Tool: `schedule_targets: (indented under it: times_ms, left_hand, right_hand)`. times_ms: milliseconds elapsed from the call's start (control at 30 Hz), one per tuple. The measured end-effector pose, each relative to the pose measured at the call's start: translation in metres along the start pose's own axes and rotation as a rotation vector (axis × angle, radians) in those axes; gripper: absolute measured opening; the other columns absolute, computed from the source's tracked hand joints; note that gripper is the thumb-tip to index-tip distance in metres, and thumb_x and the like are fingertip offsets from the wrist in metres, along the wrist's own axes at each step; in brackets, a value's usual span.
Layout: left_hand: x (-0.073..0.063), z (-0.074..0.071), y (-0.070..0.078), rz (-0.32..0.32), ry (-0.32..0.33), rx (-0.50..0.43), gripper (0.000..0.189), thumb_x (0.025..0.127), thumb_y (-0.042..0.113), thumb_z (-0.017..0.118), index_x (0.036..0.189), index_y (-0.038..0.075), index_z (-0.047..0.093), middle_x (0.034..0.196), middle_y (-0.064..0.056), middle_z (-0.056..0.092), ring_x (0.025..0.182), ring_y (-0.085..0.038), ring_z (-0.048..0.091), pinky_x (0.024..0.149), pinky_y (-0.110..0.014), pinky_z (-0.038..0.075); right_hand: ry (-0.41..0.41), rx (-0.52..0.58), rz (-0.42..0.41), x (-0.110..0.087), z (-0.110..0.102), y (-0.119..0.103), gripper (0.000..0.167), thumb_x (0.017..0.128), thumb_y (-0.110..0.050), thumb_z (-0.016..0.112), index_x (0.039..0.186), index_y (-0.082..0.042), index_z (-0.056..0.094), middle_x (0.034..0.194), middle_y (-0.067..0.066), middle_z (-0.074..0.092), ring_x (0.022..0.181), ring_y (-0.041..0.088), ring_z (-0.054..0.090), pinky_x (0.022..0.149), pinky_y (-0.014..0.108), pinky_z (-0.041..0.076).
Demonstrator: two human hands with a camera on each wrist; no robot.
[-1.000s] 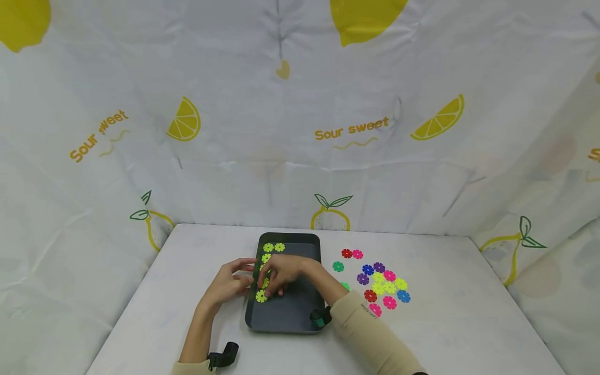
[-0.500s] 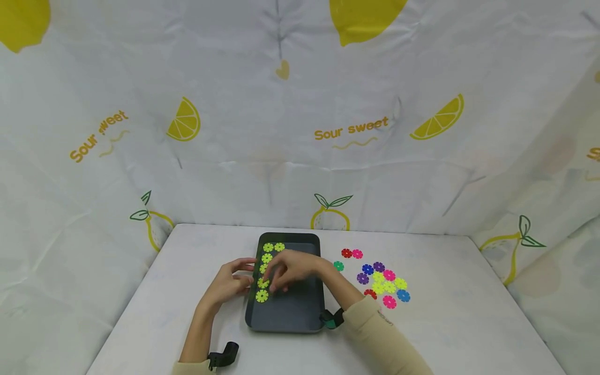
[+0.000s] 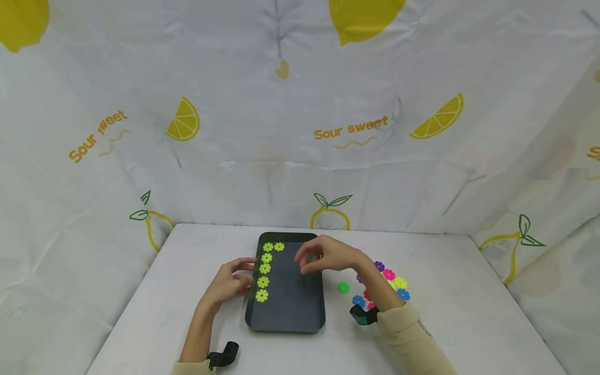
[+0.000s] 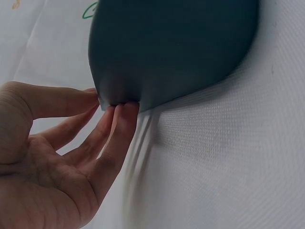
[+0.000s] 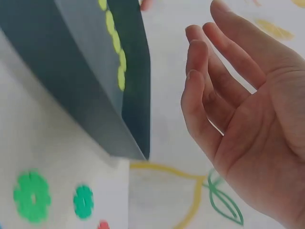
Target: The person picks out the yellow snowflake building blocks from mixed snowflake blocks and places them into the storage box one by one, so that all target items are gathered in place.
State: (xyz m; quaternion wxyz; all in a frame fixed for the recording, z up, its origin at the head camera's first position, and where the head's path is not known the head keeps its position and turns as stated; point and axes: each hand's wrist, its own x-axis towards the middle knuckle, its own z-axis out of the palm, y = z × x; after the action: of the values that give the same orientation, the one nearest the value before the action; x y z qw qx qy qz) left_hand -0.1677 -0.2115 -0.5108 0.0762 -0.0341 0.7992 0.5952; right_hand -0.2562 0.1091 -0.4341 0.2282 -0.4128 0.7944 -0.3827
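Grip of the right hand (image 3: 326,254): fingers are curving loosely, thumb standing apart, holding nothing, and hovering above the right edge of the tray (image 3: 286,319). Thumb and fingertips of the left hand (image 3: 228,283) are lightly pinching the tray's left edge. Six yellow-green discs (image 3: 263,282) are lying inside: five are forming a column along the left wall; one is sitting beside the farthest. Judging by layout, the column is looking finished, the neighbouring one barely begun. Mixed-colour discs (image 3: 389,274), including a matching disc (image 3: 400,283), are remaining on the table (image 3: 164,302), partly hidden by the right forearm (image 3: 380,286).
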Motion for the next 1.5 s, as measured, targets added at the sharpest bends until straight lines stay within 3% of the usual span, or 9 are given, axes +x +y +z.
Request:
schedule_targets:
  times_ms: [67, 300, 500, 700, 900, 1067, 1267, 1500]
  left_hand:
    - [0.000, 0.000, 0.000, -0.002, 0.001, 0.000, 0.056, 0.091, -0.001, 0.069, 0.147, 0.007, 0.065, 0.135, -0.022, 0.068, 0.098, -0.024, 0.075, 0.078, -0.037, 0.064]
    - [-0.001, 0.000, 0.001, -0.006, 0.008, -0.012, 0.055, 0.092, 0.000, 0.069, 0.146, 0.008, 0.066, 0.133, -0.021, 0.069, 0.097, -0.024, 0.075, 0.078, -0.038, 0.064]
    - [-0.001, 0.001, 0.000, 0.001, 0.011, -0.004, 0.056, 0.092, 0.000, 0.070, 0.147, 0.007, 0.065, 0.134, -0.021, 0.069, 0.096, -0.023, 0.074, 0.079, -0.039, 0.064]
    - [-0.001, 0.001, -0.002, 0.013, 0.010, -0.003, 0.056, 0.092, -0.001, 0.069, 0.147, 0.006, 0.064, 0.135, -0.023, 0.068, 0.096, -0.023, 0.074, 0.079, -0.040, 0.065]
    - [-0.001, 0.001, -0.001, 0.004, 0.010, -0.008, 0.055, 0.093, -0.001, 0.068, 0.147, 0.008, 0.065, 0.134, -0.021, 0.068, 0.098, -0.023, 0.075, 0.081, -0.039, 0.065]
    - [0.000, 0.001, -0.001, 0.004, 0.016, -0.012, 0.054, 0.092, -0.001, 0.069, 0.145, 0.008, 0.066, 0.133, -0.021, 0.069, 0.097, -0.023, 0.075, 0.079, -0.038, 0.065]
    - [0.000, 0.002, 0.000, 0.004, 0.017, -0.001, 0.057, 0.090, -0.001, 0.071, 0.146, 0.007, 0.065, 0.134, -0.022, 0.069, 0.093, -0.022, 0.074, 0.077, -0.038, 0.064]
    - [0.000, 0.002, -0.001, -0.001, 0.018, 0.002, 0.058, 0.090, -0.002, 0.071, 0.147, 0.008, 0.065, 0.135, -0.021, 0.069, 0.095, -0.022, 0.075, 0.077, -0.037, 0.064]
  right_hand:
    - [0.019, -0.008, 0.001, -0.010, -0.005, 0.003, 0.026, 0.096, -0.021, 0.083, 0.121, -0.015, 0.078, 0.101, 0.002, 0.080, 0.081, 0.016, 0.072, 0.073, 0.027, 0.059]
    - [0.087, 0.006, 0.032, -0.045, -0.021, 0.014, 0.025, 0.097, -0.019, 0.081, 0.121, -0.013, 0.078, 0.107, 0.005, 0.080, 0.091, 0.032, 0.077, 0.078, 0.029, 0.063]
    - [0.143, -0.025, 0.089, -0.073, -0.031, 0.032, 0.026, 0.097, -0.021, 0.081, 0.122, -0.014, 0.078, 0.109, 0.004, 0.079, 0.093, 0.020, 0.075, 0.082, 0.030, 0.063]
    - [0.168, -0.026, 0.111, -0.101, -0.039, 0.052, 0.031, 0.098, -0.020, 0.080, 0.124, -0.005, 0.076, 0.112, 0.017, 0.078, 0.094, 0.027, 0.077, 0.081, 0.027, 0.063]
    - [0.175, -0.029, 0.172, -0.124, -0.045, 0.072, 0.034, 0.098, -0.016, 0.080, 0.125, 0.003, 0.073, 0.114, 0.020, 0.077, 0.096, 0.026, 0.075, 0.081, 0.025, 0.063]
    - [0.179, -0.044, 0.206, -0.138, -0.046, 0.091, 0.031, 0.097, -0.012, 0.080, 0.123, 0.004, 0.074, 0.116, 0.022, 0.077, 0.098, 0.024, 0.071, 0.083, 0.021, 0.060]
    - [0.197, -0.034, 0.293, -0.146, -0.044, 0.112, 0.029, 0.093, -0.010, 0.083, 0.120, 0.002, 0.077, 0.103, 0.017, 0.074, 0.090, 0.016, 0.063, 0.078, 0.019, 0.058]
    - [0.209, -0.047, 0.358, -0.149, -0.044, 0.126, 0.028, 0.090, -0.011, 0.086, 0.116, -0.004, 0.080, 0.103, 0.012, 0.071, 0.096, 0.019, 0.058, 0.075, 0.020, 0.056]
